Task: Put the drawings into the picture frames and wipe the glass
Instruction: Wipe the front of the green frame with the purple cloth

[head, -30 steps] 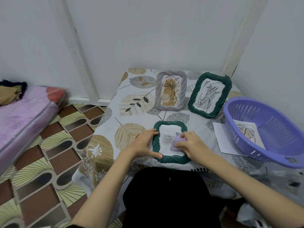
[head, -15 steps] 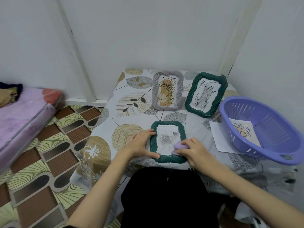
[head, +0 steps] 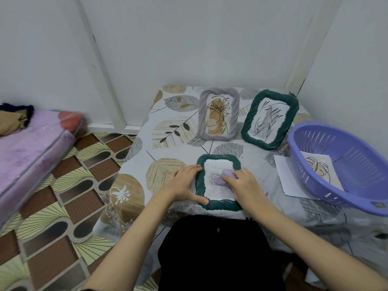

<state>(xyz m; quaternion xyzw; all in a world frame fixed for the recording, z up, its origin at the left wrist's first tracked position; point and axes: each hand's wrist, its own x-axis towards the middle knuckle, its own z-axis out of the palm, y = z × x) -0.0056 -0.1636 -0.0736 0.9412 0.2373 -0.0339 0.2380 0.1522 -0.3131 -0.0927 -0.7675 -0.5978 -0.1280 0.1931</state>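
Green rope-pattern picture frame [head: 201,186] lying flat at the near edge of the table [head: 168,131], glass side up, with a pale drawing [head: 218,171] visible beneath the glass. Left hand [head: 184,185]: fingers extended and resting along the frame's left border, thumb stretched to its near-left corner, steadying it. Right hand [head: 245,186]: fingers curled over a small lilac cloth [head: 225,177], pressing it onto the right half of the glass; part of the cloth is hidden beneath the palm. Far side of the table: a grey frame [head: 218,115] and a second green frame [head: 269,120], side by side and well apart from the near one, each holding a line drawing and each tilted up from the tabletop. Right side: a purple slotted basket [head: 357,162] resting partly on a white sheet of paper [head: 283,175]; another drawing [head: 317,165], showing a leaf-like outline, lies inside the basket. Table covering: a cloth printed with large leaves. Left of the table: patterned floor tiles [head: 63,196] and the corner of a pink mattress [head: 27,148]. Both bare forearms enter from the lower edge, on either side of the person's dark clothing [head: 216,255].
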